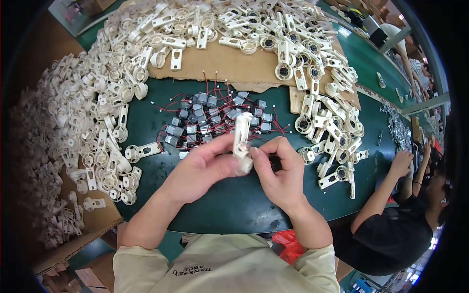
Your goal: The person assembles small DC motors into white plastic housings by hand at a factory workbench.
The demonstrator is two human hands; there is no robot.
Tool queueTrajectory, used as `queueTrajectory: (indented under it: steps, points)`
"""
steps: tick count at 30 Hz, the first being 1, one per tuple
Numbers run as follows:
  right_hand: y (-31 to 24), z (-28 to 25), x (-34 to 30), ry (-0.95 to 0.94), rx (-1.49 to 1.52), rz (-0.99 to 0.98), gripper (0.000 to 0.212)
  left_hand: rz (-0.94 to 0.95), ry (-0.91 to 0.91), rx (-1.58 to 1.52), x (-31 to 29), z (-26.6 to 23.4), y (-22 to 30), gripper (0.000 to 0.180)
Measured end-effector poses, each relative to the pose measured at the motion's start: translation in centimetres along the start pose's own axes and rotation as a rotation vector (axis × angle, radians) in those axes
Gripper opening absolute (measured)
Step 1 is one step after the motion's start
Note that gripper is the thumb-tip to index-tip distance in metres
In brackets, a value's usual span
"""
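Observation:
In front of me my left hand [215, 161] grips a cream plastic housing [242, 132], a long slotted arm with a rounder end low down, tilted upright. The lower end is blurred and partly covered by my fingers. My right hand [281, 171] is closed in a pinch against the housing's right side. What sits between its fingertips is too small and hidden to name; a thin reddish line shows near them. Just beyond my hands lies a pile of small grey motors [200, 115] with red and black wires.
Cream housings are heaped on the left [107, 97] and across a cardboard sheet [220, 61] at the back. More housings with black round parts [312, 73] lie on the right. A co-worker [391, 219] sits close on my right. The green table [234, 210] ends before my body.

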State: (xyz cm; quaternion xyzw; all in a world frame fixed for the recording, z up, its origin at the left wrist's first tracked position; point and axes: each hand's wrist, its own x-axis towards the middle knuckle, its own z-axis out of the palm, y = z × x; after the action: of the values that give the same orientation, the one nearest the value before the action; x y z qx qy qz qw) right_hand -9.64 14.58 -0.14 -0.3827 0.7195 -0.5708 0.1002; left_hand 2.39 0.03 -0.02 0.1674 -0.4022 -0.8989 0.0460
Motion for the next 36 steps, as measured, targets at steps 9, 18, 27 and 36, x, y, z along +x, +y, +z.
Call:
queueTrajectory:
  steps: [9,18,27,36]
  points:
    - [-0.5,-0.2,-0.3,0.004,-0.005,-0.145,0.013,-0.027,0.116,0.221,0.4,0.8,0.1,0.034]
    - [-0.6,-0.4,-0.1,-0.015,-0.086,-0.141,0.014,0.011,-0.115,0.048,0.3,0.3,-0.3,0.048]
    - [-0.3,-0.7,0.1,-0.042,-0.126,-0.205,0.013,0.018,-0.064,0.13,0.4,0.6,-0.8,0.036]
    - [-0.7,-1.9,0.2,-0.17,0.008,0.006,0.024,0.196,0.045,0.14,0.6,0.3,0.0,0.019]
